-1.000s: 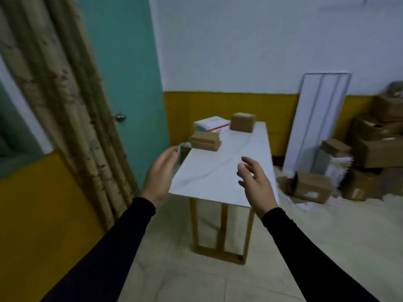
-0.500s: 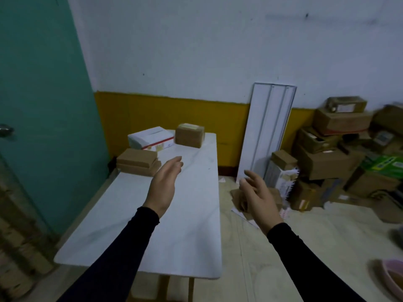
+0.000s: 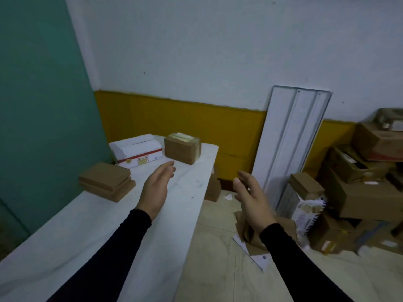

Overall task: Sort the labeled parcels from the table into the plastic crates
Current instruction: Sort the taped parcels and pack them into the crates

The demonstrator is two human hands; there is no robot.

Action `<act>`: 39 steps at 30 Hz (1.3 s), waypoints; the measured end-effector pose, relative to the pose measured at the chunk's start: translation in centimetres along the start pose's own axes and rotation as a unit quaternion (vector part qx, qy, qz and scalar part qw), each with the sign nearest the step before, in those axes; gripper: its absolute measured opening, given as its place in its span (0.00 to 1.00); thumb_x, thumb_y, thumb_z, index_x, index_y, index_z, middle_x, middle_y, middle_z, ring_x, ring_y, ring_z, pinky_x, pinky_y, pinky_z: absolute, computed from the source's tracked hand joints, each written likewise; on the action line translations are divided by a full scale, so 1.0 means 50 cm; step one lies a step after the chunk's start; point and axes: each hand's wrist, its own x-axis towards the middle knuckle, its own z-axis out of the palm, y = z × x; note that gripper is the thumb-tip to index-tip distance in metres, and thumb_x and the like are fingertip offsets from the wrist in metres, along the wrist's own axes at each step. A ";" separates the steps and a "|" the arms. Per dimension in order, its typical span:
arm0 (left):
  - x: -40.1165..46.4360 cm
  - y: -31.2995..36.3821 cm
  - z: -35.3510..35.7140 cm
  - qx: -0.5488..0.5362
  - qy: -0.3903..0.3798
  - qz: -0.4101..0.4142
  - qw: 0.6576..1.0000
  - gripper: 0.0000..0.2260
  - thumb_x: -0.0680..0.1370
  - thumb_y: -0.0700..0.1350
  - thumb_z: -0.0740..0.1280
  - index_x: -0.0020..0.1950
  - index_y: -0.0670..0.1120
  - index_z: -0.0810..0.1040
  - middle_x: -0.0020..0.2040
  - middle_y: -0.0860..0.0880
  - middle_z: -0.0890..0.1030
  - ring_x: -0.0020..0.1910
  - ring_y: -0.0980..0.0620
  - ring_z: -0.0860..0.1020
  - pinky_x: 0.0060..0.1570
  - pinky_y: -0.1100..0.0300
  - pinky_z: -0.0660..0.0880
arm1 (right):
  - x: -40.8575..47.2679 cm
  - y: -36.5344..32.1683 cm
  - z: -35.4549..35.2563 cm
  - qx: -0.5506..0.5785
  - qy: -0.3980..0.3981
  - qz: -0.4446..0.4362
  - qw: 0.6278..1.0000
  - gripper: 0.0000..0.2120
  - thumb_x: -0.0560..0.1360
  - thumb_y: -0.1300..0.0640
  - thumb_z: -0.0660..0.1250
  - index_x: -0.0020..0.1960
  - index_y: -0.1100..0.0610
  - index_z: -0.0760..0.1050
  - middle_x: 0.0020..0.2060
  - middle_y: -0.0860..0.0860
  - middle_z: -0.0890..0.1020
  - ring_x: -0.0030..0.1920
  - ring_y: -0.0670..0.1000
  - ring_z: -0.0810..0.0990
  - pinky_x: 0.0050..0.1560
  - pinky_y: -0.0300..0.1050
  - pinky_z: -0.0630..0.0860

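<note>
1. White marble-look table runs along a teal wall, and serves as the landmark for everything below.
2. Left hand hovers over the table's middle, fingers straight and loosely together, holding nothing.
3. Right hand hangs past the table's right edge above the floor, fingers spread and relaxed, empty.
4. Beyond the left hand, at the table's far end, sit a taped brown parcel and, just left of it, a white parcel with a red stripe.
5. Two flat brown parcels lie stacked near the table's left edge.
6. Right of the table, a white panel leans on the wall beside piled cardboard boxes.
</note>
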 end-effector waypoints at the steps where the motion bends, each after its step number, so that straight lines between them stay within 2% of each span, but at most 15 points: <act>1: 0.011 0.003 0.021 0.000 0.006 -0.007 1.000 0.14 0.84 0.51 0.55 0.68 0.52 0.72 0.67 0.50 0.76 0.66 0.50 0.73 0.70 0.52 0.67 | 0.029 0.009 -0.012 0.001 -0.013 0.002 1.000 0.26 0.79 0.40 0.61 0.75 0.47 0.64 0.63 0.40 0.72 0.65 0.46 0.73 0.67 0.48 0.72; 4: 0.066 0.014 0.091 0.010 0.030 -0.016 0.999 0.16 0.84 0.51 0.56 0.70 0.51 0.72 0.69 0.50 0.75 0.67 0.51 0.72 0.72 0.50 0.65 | 0.136 0.017 -0.050 -0.014 -0.060 -0.009 0.998 0.23 0.81 0.44 0.60 0.74 0.47 0.65 0.65 0.43 0.72 0.63 0.44 0.73 0.60 0.39 0.70; 9: 0.179 0.002 0.124 0.000 0.084 -0.039 0.996 0.15 0.84 0.51 0.57 0.69 0.52 0.72 0.69 0.50 0.75 0.67 0.50 0.72 0.72 0.48 0.64 | 0.300 0.034 -0.038 -0.021 -0.140 -0.019 0.990 0.18 0.81 0.42 0.60 0.70 0.42 0.67 0.64 0.42 0.73 0.60 0.41 0.73 0.57 0.39 0.69; 12: 0.272 -0.021 0.131 -0.012 0.117 -0.038 0.992 0.15 0.84 0.51 0.57 0.68 0.51 0.73 0.67 0.50 0.76 0.65 0.51 0.74 0.71 0.50 0.66 | 0.415 0.048 -0.003 -0.036 -0.174 -0.035 0.983 0.21 0.80 0.41 0.61 0.71 0.44 0.68 0.65 0.41 0.73 0.61 0.40 0.74 0.60 0.43 0.72; 14: 0.345 -0.043 0.124 -0.014 0.128 -0.038 0.991 0.15 0.84 0.50 0.57 0.69 0.51 0.73 0.67 0.50 0.76 0.66 0.51 0.73 0.70 0.52 0.67 | 0.501 0.054 0.039 -0.041 -0.183 -0.039 0.981 0.23 0.79 0.40 0.61 0.72 0.46 0.68 0.68 0.43 0.73 0.63 0.44 0.74 0.66 0.50 0.73; 16: 0.405 -0.063 0.112 -0.009 0.137 -0.049 0.989 0.15 0.83 0.50 0.57 0.68 0.51 0.73 0.67 0.50 0.76 0.67 0.51 0.73 0.71 0.51 0.66 | 0.566 0.049 0.080 -0.050 -0.192 -0.031 0.980 0.24 0.79 0.39 0.61 0.72 0.46 0.68 0.68 0.44 0.72 0.64 0.46 0.73 0.67 0.53 0.73; 20: 0.520 -0.108 0.092 0.004 0.158 -0.078 0.984 0.12 0.83 0.50 0.58 0.64 0.53 0.74 0.66 0.49 0.77 0.66 0.49 0.74 0.71 0.48 0.66 | 0.693 0.053 0.173 -0.102 -0.213 -0.052 0.970 0.22 0.80 0.40 0.58 0.71 0.48 0.70 0.66 0.44 0.73 0.60 0.44 0.72 0.60 0.42 0.69; 25: 0.637 -0.166 0.129 0.041 0.142 -0.147 0.978 0.15 0.84 0.49 0.57 0.66 0.45 0.74 0.64 0.46 0.77 0.62 0.46 0.75 0.68 0.49 0.69 | 0.846 0.105 0.250 -0.131 -0.215 -0.009 0.968 0.21 0.82 0.43 0.56 0.70 0.53 0.71 0.67 0.51 0.74 0.59 0.48 0.72 0.57 0.42 0.67; 27: 0.690 -0.193 0.150 0.049 0.127 -0.176 0.975 0.14 0.83 0.50 0.57 0.63 0.46 0.75 0.62 0.46 0.78 0.60 0.47 0.76 0.66 0.49 0.70 | 0.916 0.136 0.266 -0.144 -0.203 0.012 0.968 0.21 0.83 0.44 0.56 0.70 0.54 0.71 0.68 0.52 0.74 0.63 0.52 0.74 0.59 0.44 0.70; 29: 0.743 -0.218 0.170 0.054 0.119 -0.208 0.969 0.15 0.82 0.52 0.58 0.64 0.47 0.75 0.64 0.47 0.77 0.62 0.47 0.75 0.68 0.47 0.68 | 0.986 0.170 0.272 -0.145 -0.190 0.028 0.971 0.20 0.82 0.46 0.57 0.70 0.54 0.71 0.68 0.54 0.74 0.64 0.54 0.74 0.61 0.47 0.72; 31: 0.806 -0.245 0.198 0.058 0.119 -0.241 0.961 0.18 0.81 0.54 0.58 0.66 0.46 0.74 0.67 0.47 0.75 0.65 0.47 0.74 0.70 0.46 0.66 | 1.061 0.204 0.271 -0.151 -0.186 0.032 0.970 0.21 0.82 0.47 0.58 0.70 0.56 0.71 0.67 0.56 0.75 0.62 0.55 0.75 0.57 0.47 0.73; 33: 0.867 -0.265 0.236 0.043 0.127 -0.272 0.953 0.17 0.81 0.54 0.58 0.64 0.47 0.74 0.67 0.47 0.75 0.65 0.47 0.74 0.70 0.47 0.67 | 1.134 0.236 0.269 -0.164 -0.203 0.040 0.965 0.21 0.81 0.48 0.59 0.71 0.57 0.70 0.66 0.58 0.74 0.58 0.55 0.76 0.55 0.49 0.74; 35: 0.914 -0.278 0.273 0.021 0.124 -0.301 0.945 0.17 0.82 0.54 0.58 0.67 0.48 0.74 0.67 0.47 0.75 0.64 0.47 0.74 0.68 0.50 0.68 | 1.193 0.259 0.269 -0.178 -0.223 0.058 0.957 0.23 0.81 0.47 0.59 0.73 0.56 0.67 0.69 0.59 0.69 0.62 0.58 0.74 0.61 0.53 0.74; 39: 1.002 -0.307 0.333 -0.009 0.116 -0.374 0.920 0.22 0.82 0.56 0.57 0.72 0.45 0.70 0.69 0.45 0.74 0.66 0.46 0.74 0.66 0.53 0.69 | 1.300 0.309 0.294 -0.203 -0.272 0.097 0.936 0.28 0.82 0.45 0.59 0.77 0.55 0.60 0.75 0.58 0.61 0.71 0.60 0.67 0.66 0.52 0.68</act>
